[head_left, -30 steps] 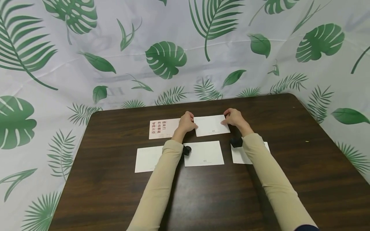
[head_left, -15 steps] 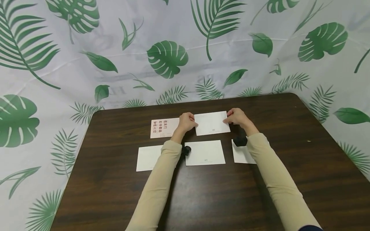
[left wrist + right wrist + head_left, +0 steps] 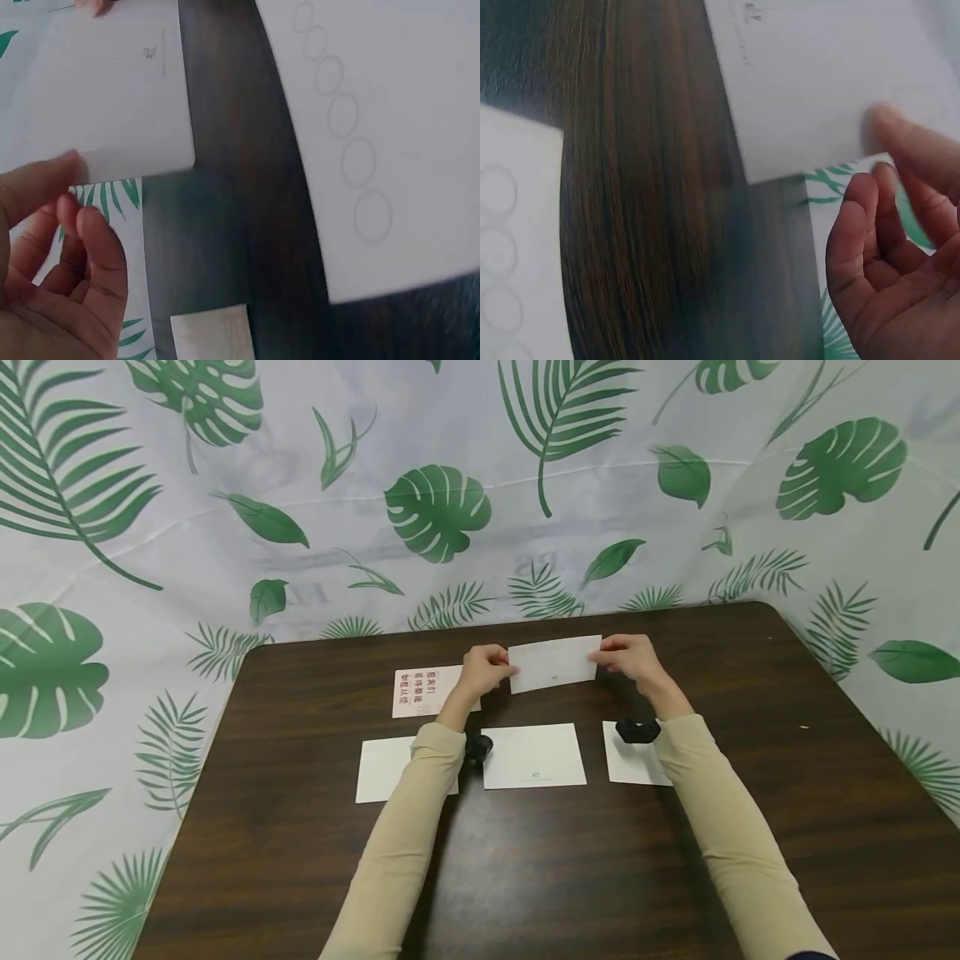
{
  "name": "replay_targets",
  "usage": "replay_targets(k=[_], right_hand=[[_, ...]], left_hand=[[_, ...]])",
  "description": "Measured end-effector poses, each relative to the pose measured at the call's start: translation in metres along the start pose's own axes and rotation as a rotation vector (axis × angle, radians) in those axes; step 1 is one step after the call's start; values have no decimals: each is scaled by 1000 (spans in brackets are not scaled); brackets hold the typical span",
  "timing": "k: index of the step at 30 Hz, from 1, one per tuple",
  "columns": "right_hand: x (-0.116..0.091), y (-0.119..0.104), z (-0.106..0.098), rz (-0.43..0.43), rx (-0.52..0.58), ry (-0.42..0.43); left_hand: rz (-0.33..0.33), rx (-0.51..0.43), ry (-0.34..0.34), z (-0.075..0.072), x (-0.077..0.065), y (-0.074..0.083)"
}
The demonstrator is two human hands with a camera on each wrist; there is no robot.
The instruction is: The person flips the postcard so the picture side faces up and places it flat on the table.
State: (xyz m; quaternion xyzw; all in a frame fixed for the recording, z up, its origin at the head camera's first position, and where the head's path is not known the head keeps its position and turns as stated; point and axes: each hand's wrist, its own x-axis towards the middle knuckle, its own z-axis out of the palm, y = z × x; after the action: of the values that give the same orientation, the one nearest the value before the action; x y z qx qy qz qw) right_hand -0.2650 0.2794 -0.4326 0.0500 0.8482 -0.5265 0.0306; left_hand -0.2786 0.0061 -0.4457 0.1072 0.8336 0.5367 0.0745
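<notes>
A white postcard [image 3: 553,665] with a small printed mark near its lower edge is tilted up off the table between my two hands. My left hand [image 3: 483,672] pinches its left edge between thumb and fingers. On the opposite edge, my right hand [image 3: 630,656] pinches it the same way. In the left wrist view the thumb [image 3: 45,178] lies over the face of the card, with the fingertips behind. The right wrist view has the other thumb [image 3: 911,139] pressed on the card's face near the edge.
Left of the held card lies a pinkish card [image 3: 416,692] with red lettering. Nearer to me, white cards form a row: one at left [image 3: 382,768], one in the middle [image 3: 534,757], one at right [image 3: 633,762] partly under my right wrist. A leaf-patterned curtain [image 3: 450,577] hangs behind the table [image 3: 525,868].
Both hands have raised the postcard from the table and tilted it up, its face now turned more toward me. The other cards stay where they were.
</notes>
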Motion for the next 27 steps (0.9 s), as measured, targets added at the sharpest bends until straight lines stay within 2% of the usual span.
replay_targets(k=[3, 7, 10, 13, 17, 22, 27], right_hand=[[-3, 1, -4, -48, 39, 8], [-4, 3, -4, -91, 173, -36], [-4, 6, -4, -95, 296, -80], [-5, 9, -4, -95, 340, -111], [-7, 14, -6, -58, 285, -118], [-7, 19, -6, 8, 215, -142], [-8, 21, -5, 18, 98, -178]], left_hand=[[6, -62, 24, -2, -4, 3], [25, -87, 46, -3, -6, 4], [24, -122, 55, -4, -7, 3], [16, -193, 47, -6, -7, 1], [-16, -222, 26, -7, -7, 1], [-55, -152, -23, -6, -10, -1], [-48, -84, -75, -4, -12, -3]])
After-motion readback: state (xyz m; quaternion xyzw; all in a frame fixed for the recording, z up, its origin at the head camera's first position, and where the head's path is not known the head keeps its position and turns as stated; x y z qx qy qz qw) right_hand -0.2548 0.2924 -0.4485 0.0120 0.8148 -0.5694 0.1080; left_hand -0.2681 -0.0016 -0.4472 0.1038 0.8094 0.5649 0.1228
